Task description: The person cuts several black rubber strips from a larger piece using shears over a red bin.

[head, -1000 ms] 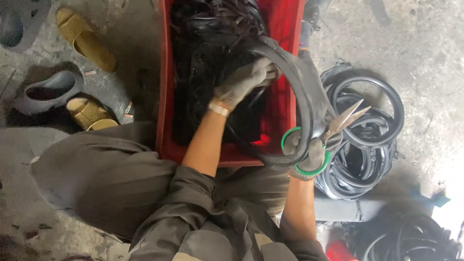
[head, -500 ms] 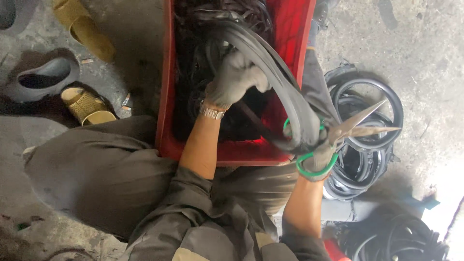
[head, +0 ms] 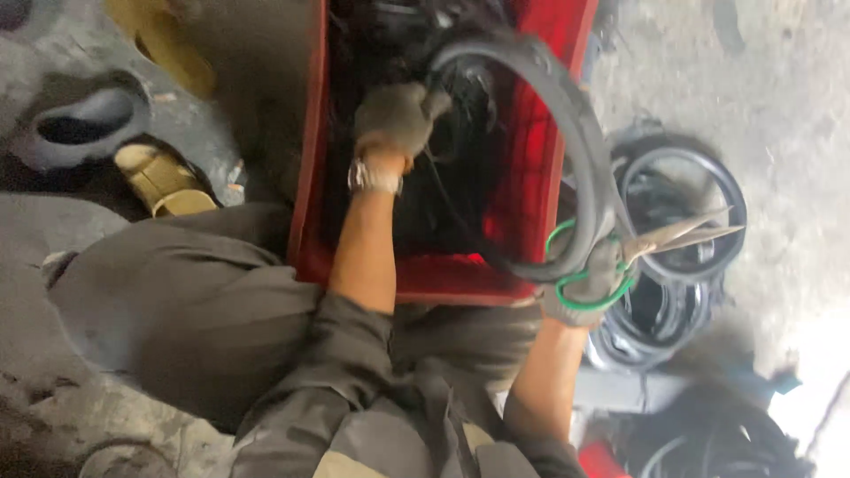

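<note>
Scissors (head: pixel 660 243) with green handles are sitting in the gloved right hand (head: pixel 589 283), blades a little apart. That hand is also gripping a black rubber tube (head: pixel 567 115) looping over the red crate (head: pixel 531 168). Inside the crate, the gloved left hand (head: pixel 394 119) is closing around the tube's other end.

One red crate (head: pixel 310 159) lies under the left hand (head: pixel 394 115). One pair of scissors (head: pixel 655 243) sits in the right hand (head: pixel 589 288). Two yellow sandals (head: pixel 164 181) lie left of the left hand. One rubber loop (head: pixel 567 115) arches between both hands.
</note>
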